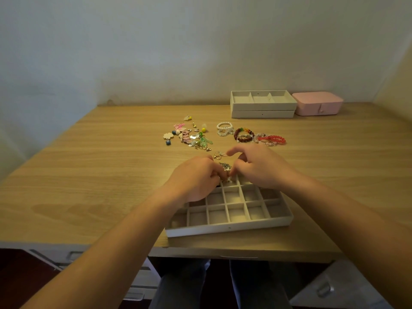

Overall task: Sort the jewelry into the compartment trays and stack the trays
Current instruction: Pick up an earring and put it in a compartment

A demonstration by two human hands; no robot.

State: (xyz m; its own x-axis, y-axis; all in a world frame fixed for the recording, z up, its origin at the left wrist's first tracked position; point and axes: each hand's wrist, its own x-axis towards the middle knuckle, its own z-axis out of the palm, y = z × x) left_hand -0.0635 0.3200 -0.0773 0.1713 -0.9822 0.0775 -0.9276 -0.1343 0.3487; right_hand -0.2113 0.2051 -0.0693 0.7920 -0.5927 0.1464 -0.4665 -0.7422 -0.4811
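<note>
Slowly: my left grip (196,175) and right grip (260,168) both pinch the small silver jewelry (225,172); I should lower it into one tray (229,228) cell directly beneath

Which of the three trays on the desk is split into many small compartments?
The front tray, under the left hand and right hand pinching a jewelry piece. Behind, the top tray has three wide compartments; the bottom tray's inside is hidden.
</note>
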